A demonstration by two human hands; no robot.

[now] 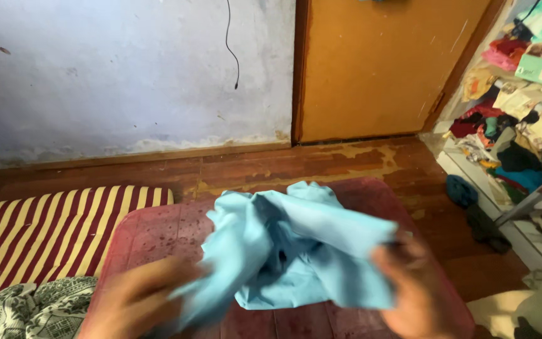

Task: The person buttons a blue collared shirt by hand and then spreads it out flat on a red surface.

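A crumpled light blue cloth point(296, 242) is bunched over a dark red stool top point(152, 232). My left hand point(136, 301), blurred, grips the cloth's lower left corner near the front edge. My right hand point(409, 282) pinches the cloth's right edge, fingers closed over the fabric. The cloth stretches between both hands and sags in the middle onto the red surface.
A red and yellow striped mattress point(45, 232) lies at the left, with a patterned grey-white cloth point(26, 311) at the bottom left. An orange door point(377, 63) stands behind. Shelves piled with clothes point(522, 119) fill the right side. Worn wooden floor point(271, 166) runs along the wall.
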